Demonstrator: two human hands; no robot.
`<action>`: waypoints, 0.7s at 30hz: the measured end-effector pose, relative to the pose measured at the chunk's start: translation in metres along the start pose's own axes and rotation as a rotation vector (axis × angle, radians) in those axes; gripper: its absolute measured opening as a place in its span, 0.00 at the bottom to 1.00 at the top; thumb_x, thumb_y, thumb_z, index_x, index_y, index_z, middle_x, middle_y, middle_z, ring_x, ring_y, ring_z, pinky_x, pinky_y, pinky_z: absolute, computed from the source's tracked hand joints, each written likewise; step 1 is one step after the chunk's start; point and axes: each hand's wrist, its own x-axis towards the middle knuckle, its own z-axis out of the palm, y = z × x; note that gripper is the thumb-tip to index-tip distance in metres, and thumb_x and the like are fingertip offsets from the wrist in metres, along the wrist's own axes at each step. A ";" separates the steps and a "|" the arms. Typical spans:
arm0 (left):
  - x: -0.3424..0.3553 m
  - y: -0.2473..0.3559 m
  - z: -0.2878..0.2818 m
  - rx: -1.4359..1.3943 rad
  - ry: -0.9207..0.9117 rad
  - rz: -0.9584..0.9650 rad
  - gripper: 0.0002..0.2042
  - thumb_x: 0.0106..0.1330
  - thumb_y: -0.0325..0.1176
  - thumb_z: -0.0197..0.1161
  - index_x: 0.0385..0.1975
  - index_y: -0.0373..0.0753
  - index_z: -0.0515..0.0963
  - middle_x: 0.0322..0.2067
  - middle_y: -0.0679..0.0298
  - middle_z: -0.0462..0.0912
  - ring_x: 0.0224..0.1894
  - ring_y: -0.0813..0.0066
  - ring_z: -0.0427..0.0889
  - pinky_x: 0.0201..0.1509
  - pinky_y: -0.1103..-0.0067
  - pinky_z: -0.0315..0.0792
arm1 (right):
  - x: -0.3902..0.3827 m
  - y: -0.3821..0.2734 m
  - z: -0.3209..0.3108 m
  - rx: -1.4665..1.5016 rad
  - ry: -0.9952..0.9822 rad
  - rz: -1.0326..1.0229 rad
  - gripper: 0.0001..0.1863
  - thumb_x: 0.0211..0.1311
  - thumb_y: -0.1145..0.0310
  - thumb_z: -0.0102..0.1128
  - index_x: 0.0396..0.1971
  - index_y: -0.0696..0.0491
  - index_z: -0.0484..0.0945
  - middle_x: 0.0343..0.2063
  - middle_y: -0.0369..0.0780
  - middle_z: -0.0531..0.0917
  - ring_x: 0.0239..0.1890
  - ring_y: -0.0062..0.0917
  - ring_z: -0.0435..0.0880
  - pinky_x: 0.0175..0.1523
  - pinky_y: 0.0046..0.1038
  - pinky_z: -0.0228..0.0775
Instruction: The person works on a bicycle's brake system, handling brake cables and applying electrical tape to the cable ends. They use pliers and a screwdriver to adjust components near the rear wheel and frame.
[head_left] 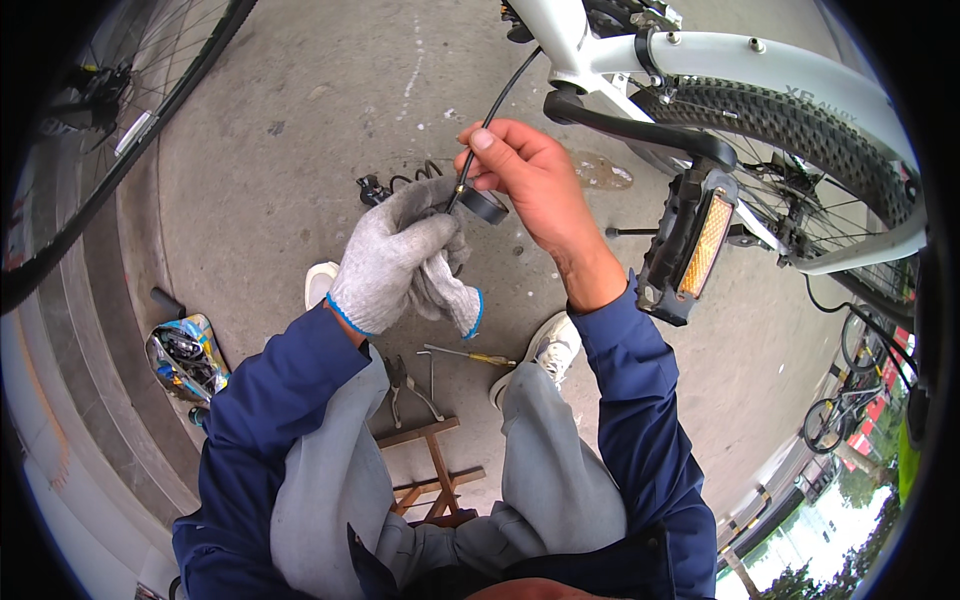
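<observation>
A thin black cable [507, 92] runs down from the white bicycle frame [640, 52] into my two hands. My bare right hand [530, 170] pinches it between thumb and fingers. Just below, my left hand [395, 245], in a grey knit glove, is closed around the cable's lower end, where a small brass-coloured bit [459, 190] shows. A second grey glove [448, 295] with a blue cuff hangs from the left hand. Between the hands sits a round black piece [484, 205], perhaps a tape roll; which fingers hold it is hidden.
At right, the crank's pedal [688, 245] juts out near my right forearm, before the rear tyre [790, 125]. Pliers [408, 388] and a yellow-handled screwdriver [480, 356] lie between my feet, by a wooden stool [440, 465]. A tool-filled bag [188, 355] sits left; coiled black cable [415, 172] lies ahead.
</observation>
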 end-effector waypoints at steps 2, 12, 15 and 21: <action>-0.001 -0.002 0.000 -0.008 -0.004 -0.002 0.29 0.75 0.29 0.64 0.73 0.24 0.68 0.47 0.58 0.84 0.41 0.73 0.87 0.45 0.75 0.84 | 0.000 -0.001 0.000 -0.006 0.000 -0.001 0.15 0.82 0.57 0.64 0.49 0.55 0.87 0.40 0.35 0.93 0.42 0.13 0.87 0.49 0.20 0.79; -0.001 -0.002 0.003 -0.106 0.045 -0.010 0.27 0.79 0.32 0.64 0.72 0.25 0.69 0.44 0.60 0.85 0.40 0.74 0.87 0.43 0.76 0.84 | 0.003 0.000 0.003 0.008 0.001 0.045 0.17 0.83 0.55 0.63 0.53 0.55 0.86 0.42 0.34 0.91 0.43 0.12 0.87 0.51 0.18 0.80; 0.000 0.001 0.004 -0.073 0.071 -0.002 0.26 0.80 0.32 0.63 0.71 0.25 0.70 0.40 0.60 0.85 0.38 0.75 0.87 0.40 0.76 0.84 | 0.005 0.000 0.004 0.014 -0.001 0.039 0.17 0.83 0.55 0.63 0.53 0.55 0.85 0.42 0.34 0.91 0.43 0.13 0.87 0.51 0.18 0.80; 0.002 0.001 0.004 -0.050 0.117 -0.012 0.24 0.80 0.31 0.63 0.70 0.26 0.72 0.39 0.60 0.86 0.36 0.75 0.87 0.38 0.77 0.83 | 0.008 0.001 0.002 0.040 -0.016 0.028 0.17 0.83 0.57 0.63 0.53 0.56 0.85 0.42 0.35 0.91 0.43 0.15 0.88 0.51 0.20 0.81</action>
